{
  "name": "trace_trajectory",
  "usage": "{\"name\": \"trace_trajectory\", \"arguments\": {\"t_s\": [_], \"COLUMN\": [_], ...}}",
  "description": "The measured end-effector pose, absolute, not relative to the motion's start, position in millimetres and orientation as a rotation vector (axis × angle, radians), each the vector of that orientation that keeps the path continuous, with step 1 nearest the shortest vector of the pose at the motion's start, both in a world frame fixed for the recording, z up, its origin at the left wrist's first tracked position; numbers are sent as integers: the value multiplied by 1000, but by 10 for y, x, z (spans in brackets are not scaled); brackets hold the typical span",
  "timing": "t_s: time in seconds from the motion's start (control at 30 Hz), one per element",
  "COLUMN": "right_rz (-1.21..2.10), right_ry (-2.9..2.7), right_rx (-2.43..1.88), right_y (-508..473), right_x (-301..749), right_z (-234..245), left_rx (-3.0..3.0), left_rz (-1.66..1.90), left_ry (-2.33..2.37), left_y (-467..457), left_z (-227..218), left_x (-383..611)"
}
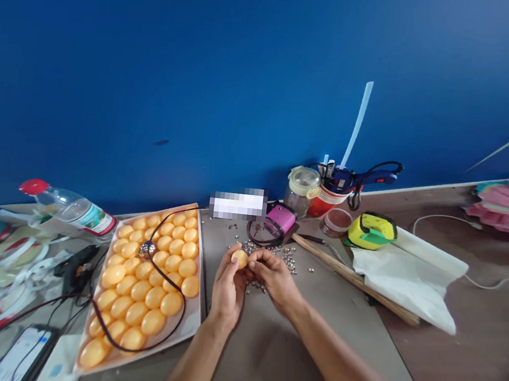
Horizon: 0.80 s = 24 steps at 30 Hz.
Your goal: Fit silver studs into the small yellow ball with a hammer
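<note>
In my left hand (228,294) is a small yellow-orange ball (239,258), gripped between thumb and fingers. The fingertips of my right hand (276,277) are pinched together at the ball's right side; whatever they hold is too small to make out. Small shiny silver pieces (287,256) lie scattered on the grey mat (260,349) behind and under my hands. To my left, a shallow tray (200,306) is filled with rows of similar balls (153,321). Among them sits one ball covered in silver pieces (147,248).
A dark cable (184,313) loops across the tray. Further left are a lying plastic bottle (75,208), a black glue gun (77,269) and a phone (26,351). Behind my hands are a magenta box (281,219) and a lidded jar (302,192). A wooden stick (354,278) and yellow tape (373,231) lie right.
</note>
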State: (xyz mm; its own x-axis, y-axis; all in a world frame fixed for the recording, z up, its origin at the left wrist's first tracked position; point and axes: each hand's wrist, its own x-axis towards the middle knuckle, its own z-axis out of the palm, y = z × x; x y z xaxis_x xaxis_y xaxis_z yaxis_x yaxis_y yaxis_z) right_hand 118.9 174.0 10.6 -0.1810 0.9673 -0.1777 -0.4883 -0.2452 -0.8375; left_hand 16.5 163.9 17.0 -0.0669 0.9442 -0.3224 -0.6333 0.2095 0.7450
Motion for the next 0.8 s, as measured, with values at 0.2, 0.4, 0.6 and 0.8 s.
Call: {"name": "trace_trajectory", "arguments": {"t_s": [0.2,0.4,0.6,0.8], "right_rz": [1693,1703,1696,1709], "right_ry": [-771,-781,-782,-773], "right_rx": [-857,-894,-898,-891], "right_y": [1746,1744,1738,1732], "right_x": [1187,1194,1197,1191], "right_z": [86,103,140,132], "left_rx": [469,495,483,492], "left_rz": [1343,1327,1327,1329], "left_ry": [944,949,970,972], "left_y": [1627,1624,1625,1628], "left_z": [117,114,118,119], "left_x": [151,141,150,155]}}
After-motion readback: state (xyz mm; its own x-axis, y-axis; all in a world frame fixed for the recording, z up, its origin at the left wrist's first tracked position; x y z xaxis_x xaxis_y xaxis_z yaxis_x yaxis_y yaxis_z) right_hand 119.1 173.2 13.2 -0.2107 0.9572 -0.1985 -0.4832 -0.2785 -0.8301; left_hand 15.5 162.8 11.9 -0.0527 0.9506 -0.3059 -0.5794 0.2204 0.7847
